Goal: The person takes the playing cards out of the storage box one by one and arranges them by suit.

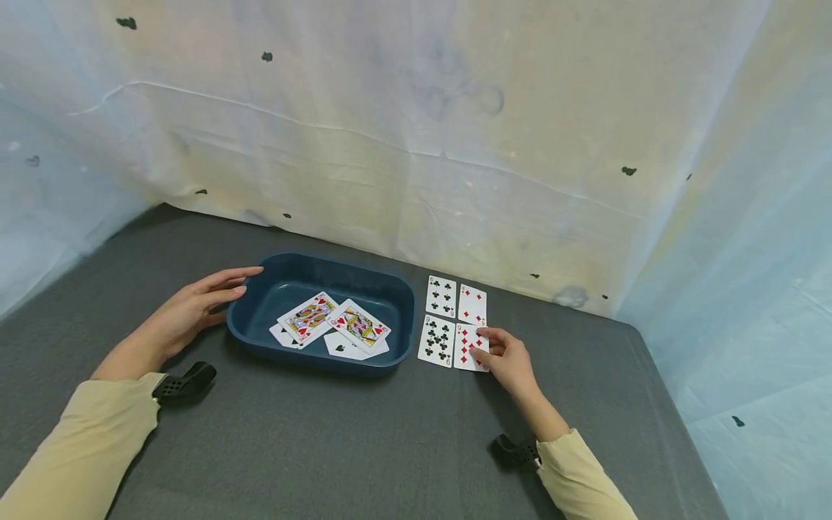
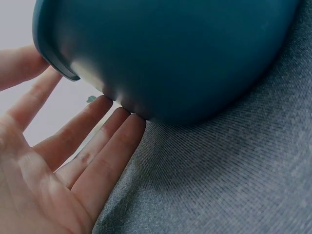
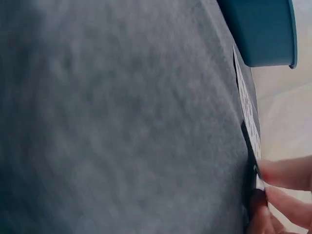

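Note:
My left hand [image 1: 185,318] rests at the left end of a dark blue plastic tray [image 1: 273,345], its straight fingers touching the outer wall [image 2: 161,73] in the left wrist view. Inside the tray lie two red heart face cards [image 1: 359,325], partly covering two black-suit cards [image 1: 342,347]. To the tray's right, my right hand [image 1: 510,361] pinches the right edge of a nine of diamonds [image 1: 463,350] between thumb and fingers. Beside that card is a nine of clubs [image 1: 435,339]; behind them lie a six of clubs [image 1: 441,296] and a four of diamonds [image 1: 472,305].
A dark grey cloth covers the table [image 1: 338,448]. Behind it and at both sides hang pale patterned curtains [image 1: 403,144]. A black wrist device [image 1: 185,383] shows at the left cuff, and another [image 1: 513,451] at the right.

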Tool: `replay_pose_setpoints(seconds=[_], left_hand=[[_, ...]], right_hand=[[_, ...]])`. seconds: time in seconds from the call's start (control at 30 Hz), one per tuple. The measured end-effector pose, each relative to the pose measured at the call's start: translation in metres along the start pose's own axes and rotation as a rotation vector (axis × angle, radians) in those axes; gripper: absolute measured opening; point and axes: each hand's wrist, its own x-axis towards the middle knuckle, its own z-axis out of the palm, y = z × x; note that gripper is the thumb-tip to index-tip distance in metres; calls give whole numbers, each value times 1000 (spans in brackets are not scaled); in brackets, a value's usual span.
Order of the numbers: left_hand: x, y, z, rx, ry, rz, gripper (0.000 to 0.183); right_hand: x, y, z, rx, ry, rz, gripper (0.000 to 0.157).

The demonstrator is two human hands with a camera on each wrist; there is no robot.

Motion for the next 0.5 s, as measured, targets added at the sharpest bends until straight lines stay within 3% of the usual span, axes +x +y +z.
replay_pose_setpoints(seconds=[0.23, 0.5], left_hand=[[0, -1, 0, 11, 12, -3, 61], [0, -1, 0, 7, 11, 0, 60]], right_hand=[[0, 0, -3, -192, -9, -105, 35], [1, -3, -3, -232, -11, -142, 30]])
